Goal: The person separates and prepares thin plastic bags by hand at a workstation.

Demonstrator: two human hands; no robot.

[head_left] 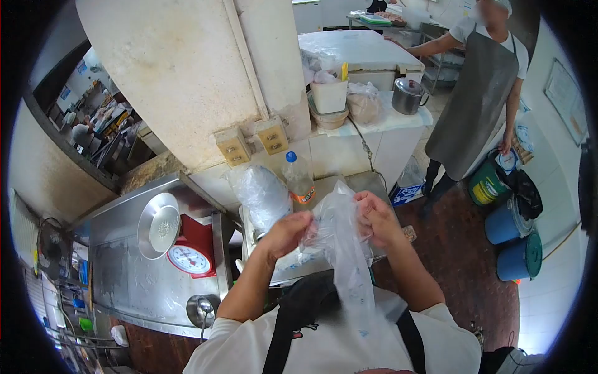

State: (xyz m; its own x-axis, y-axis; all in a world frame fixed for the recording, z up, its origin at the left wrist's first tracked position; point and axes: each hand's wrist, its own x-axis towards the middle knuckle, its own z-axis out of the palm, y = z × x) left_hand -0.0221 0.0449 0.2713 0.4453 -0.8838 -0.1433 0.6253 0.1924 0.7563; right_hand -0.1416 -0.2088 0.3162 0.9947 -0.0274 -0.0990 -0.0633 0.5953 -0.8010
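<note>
A translucent plastic bag (349, 268) hangs between my two hands, its lower part lying against my chest. My left hand (289, 234) pinches its left side, slightly blurred. On the other side, my right hand (375, 218) grips the upper edge with bent fingers. Beyond my hands, a bundle of clear plastic bags (260, 196) rests on the small work table, beside a bottle (299, 177) with a blue cap and orange label. More plastic lies under my hands, partly hidden by them.
A red scale (194, 246) with a metal pan (159, 225) stands on the steel counter (124, 280) at left. A metal pot (408, 96) sits on the ledge. A person in a grey apron (476, 93) stands at right, near several bins (507, 221).
</note>
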